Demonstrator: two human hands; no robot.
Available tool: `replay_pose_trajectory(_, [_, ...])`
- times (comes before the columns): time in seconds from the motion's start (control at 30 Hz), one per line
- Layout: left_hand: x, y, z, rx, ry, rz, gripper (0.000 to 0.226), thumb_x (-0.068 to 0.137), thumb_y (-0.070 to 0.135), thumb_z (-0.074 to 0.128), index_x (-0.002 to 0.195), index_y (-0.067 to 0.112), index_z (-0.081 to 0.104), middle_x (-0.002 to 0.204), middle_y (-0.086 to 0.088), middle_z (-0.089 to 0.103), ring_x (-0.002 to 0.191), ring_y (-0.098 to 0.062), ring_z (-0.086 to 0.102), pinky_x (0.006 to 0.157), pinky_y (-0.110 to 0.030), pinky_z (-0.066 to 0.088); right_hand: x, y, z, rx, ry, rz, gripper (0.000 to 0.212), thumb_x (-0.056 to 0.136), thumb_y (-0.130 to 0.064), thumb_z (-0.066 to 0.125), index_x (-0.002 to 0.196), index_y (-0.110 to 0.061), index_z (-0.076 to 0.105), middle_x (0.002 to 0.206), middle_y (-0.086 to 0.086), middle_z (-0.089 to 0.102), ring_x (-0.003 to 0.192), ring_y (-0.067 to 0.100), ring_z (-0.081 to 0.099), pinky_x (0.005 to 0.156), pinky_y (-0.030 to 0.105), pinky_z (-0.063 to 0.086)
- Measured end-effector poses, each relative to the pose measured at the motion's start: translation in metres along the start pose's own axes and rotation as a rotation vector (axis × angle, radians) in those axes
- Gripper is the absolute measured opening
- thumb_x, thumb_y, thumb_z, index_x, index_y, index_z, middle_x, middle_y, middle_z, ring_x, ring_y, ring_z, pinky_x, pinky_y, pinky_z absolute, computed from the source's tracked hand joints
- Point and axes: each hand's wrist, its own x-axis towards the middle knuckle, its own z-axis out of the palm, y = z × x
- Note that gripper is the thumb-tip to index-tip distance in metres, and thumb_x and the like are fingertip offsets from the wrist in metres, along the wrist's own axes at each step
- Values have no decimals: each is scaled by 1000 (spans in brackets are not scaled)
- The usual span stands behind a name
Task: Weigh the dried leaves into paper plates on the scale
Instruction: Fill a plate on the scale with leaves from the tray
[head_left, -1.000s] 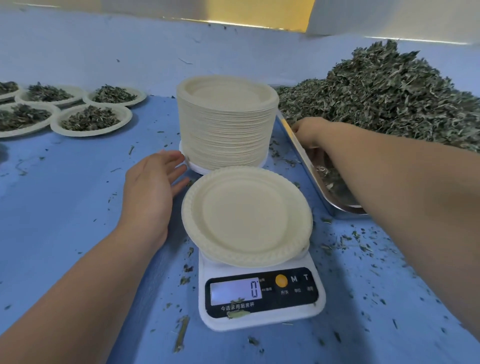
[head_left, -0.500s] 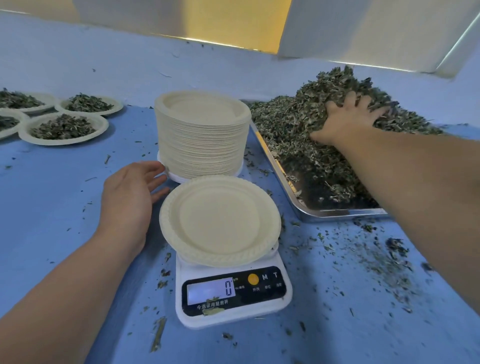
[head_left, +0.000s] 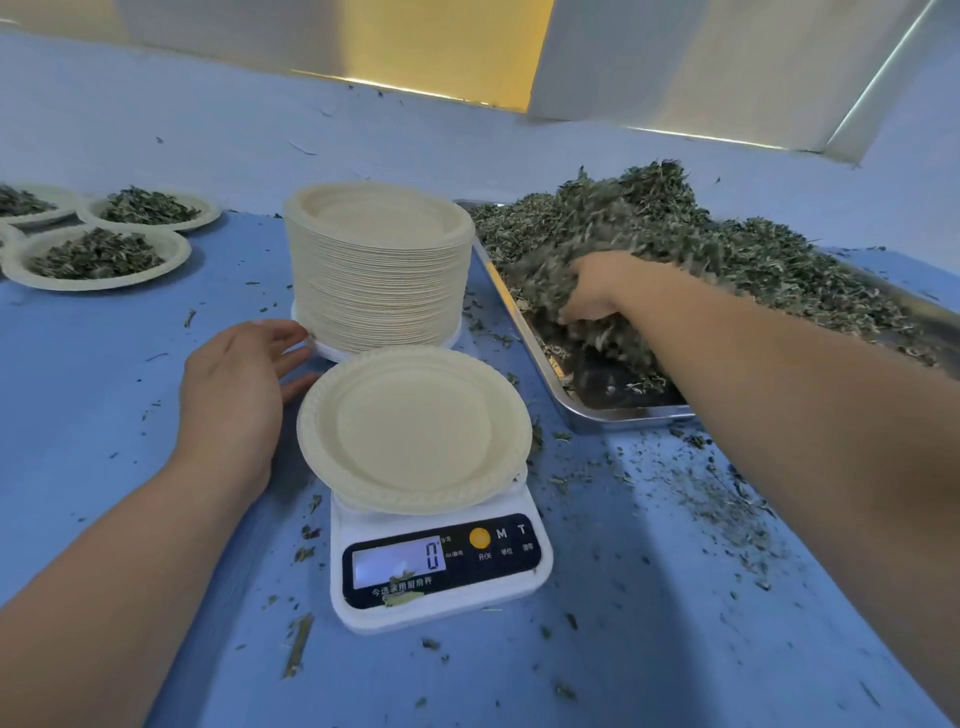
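An empty cream paper plate (head_left: 414, 426) sits on the white kitchen scale (head_left: 441, 571), whose display reads 0. My left hand (head_left: 236, 395) lies flat on the blue table just left of the plate, fingers straight and pointing at the foot of the plate stack. My right hand (head_left: 592, 288) is sunk in the heap of dried leaves (head_left: 701, 244) on the metal tray (head_left: 613, 413), fingers curled round a blurred clump of leaves.
A tall stack of paper plates (head_left: 376, 265) stands behind the scale. Filled plates of leaves (head_left: 98, 254) lie at the far left. Leaf crumbs are scattered over the blue table (head_left: 649, 597) right of the scale. A wall closes off the back.
My right hand has come down from the top of the heap towards its near left side and now grasps leaves. The left hand has stayed put.
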Motion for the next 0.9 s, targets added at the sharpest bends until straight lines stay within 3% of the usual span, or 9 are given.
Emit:
replay_pose_trajectory(0.1, [1, -1, -2, 4, -3, 12, 27, 105, 7, 43, 120, 11, 65, 129, -4, 68, 115, -10, 68, 71, -19, 58, -19, -12, -14, 36, -164, -94, 77, 92, -58, 63, 155, -23, 37, 161, 5, 33, 142, 33, 38, 110, 48, 41])
replay_pose_trajectory(0.17, [2, -2, -2, 5, -1, 18, 27, 105, 7, 43, 121, 10, 65, 129, -5, 68, 114, -10, 68, 71, -18, 58, -26, -11, -27, 172, -240, -98, 59, 95, -44, 65, 148, -22, 48, 156, 7, 40, 133, 35, 49, 97, 48, 54])
replay_pose_trajectory(0.27, [2, -2, -1, 2, 18, 10, 28, 104, 9, 42, 117, 13, 66, 126, -3, 70, 112, -9, 69, 74, -22, 59, -23, -7, -39, 413, -31, -104, 20, 95, -20, 59, 101, -4, 71, 98, 14, 73, 71, 25, 69, 71, 35, 60])
replay_pose_trajectory(0.33, [3, -2, -1, -2, 25, 6, 27, 103, 10, 43, 113, 15, 67, 124, -2, 71, 111, -9, 70, 75, -23, 59, -17, -4, -39, 373, 297, -82, 27, 91, -23, 54, 77, -6, 68, 68, 7, 67, 57, 25, 63, 62, 32, 58])
replay_pose_trajectory(0.4, [2, -2, -1, -10, 31, 0, 26, 102, 11, 43, 110, 15, 68, 122, -2, 71, 111, -9, 70, 76, -24, 59, -13, -5, -30, 265, 395, -62, 35, 90, -40, 51, 99, -13, 71, 86, 11, 68, 82, 33, 67, 74, 37, 58])
replay_pose_trajectory(0.47, [3, -2, 0, -17, 45, -5, 27, 101, 12, 43, 109, 15, 69, 121, -1, 72, 109, -9, 70, 76, -24, 59, -6, -6, -11, 146, 213, 15, 65, 91, -65, 44, 145, -28, 48, 142, 16, 53, 131, 40, 50, 106, 57, 42])
replay_pose_trajectory(0.53, [2, -1, 0, -13, 55, -6, 28, 102, 13, 42, 108, 15, 70, 120, -1, 72, 108, -8, 71, 75, -24, 59, 1, -6, 13, 172, 49, -5, 81, 92, -76, 35, 158, -30, 26, 162, 12, 31, 146, 40, 33, 118, 58, 27])
replay_pose_trajectory(0.73, [4, -2, -2, 55, 6, 9, 28, 105, 8, 41, 116, 14, 65, 125, -2, 69, 111, -6, 69, 70, -18, 58, -7, -2, 40, 318, -149, -57, 82, 98, -72, 26, 162, -24, 8, 169, 8, 10, 154, 32, 14, 124, 50, 13])
replay_pose_trajectory(0.9, [3, -1, -1, 34, 12, -1, 28, 104, 8, 41, 117, 12, 65, 126, -3, 69, 112, -8, 69, 75, -22, 58, -29, 5, 26, 259, -26, -150, 73, 98, -67, 40, 158, -29, 26, 164, 7, 29, 148, 31, 31, 120, 47, 26])
